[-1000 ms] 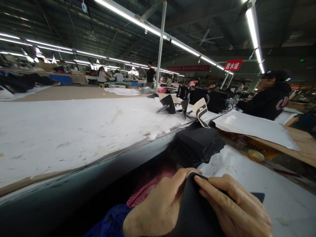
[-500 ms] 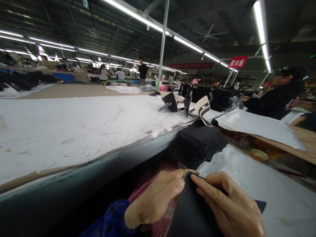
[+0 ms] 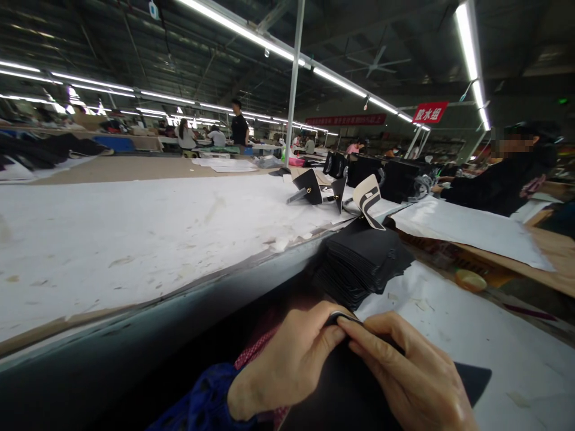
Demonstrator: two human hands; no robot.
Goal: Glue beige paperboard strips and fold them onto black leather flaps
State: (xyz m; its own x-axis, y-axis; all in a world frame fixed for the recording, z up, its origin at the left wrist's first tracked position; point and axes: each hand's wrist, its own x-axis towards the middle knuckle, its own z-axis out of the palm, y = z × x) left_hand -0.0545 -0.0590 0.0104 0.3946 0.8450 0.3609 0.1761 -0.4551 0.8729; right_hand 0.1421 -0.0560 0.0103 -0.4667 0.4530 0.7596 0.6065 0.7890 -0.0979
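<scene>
1. At the bottom centre of the frame, a black leather piece [image 3: 359, 389] lies under both hands, its far corner [image 3: 471, 377] poking out at lower right onto the white paper of the worktop [image 3: 449, 311].
2. Left hand [image 3: 287, 365]: its grip is narrow, thumb and fingers pinched onto the top edge of the piece, where a thin pale rim shows.
3. Right hand [image 3: 413, 377]: it lies flat over the piece, forefinger meeting the left thumb at that same edge, so its grip is closed on the leather too.
4. Just beyond the hands, at centre frame, sits a stack of black cut pieces [image 3: 363, 263], fanned and leaning slightly.
5. Farther up, black bag parts with metal fittings [image 3: 309, 188] and a cream-and-black panel [image 3: 368, 200] stand on the long white worktop.
6. At the right edge, another person in a dark top [image 3: 498, 185] works at the adjoining bench.
7. Risk, as I judge it: both pinches bear on one small spot, so uneven pressure could crease the edge or let it spring back. An elbow swinging forward might also topple the fanned stack.
</scene>
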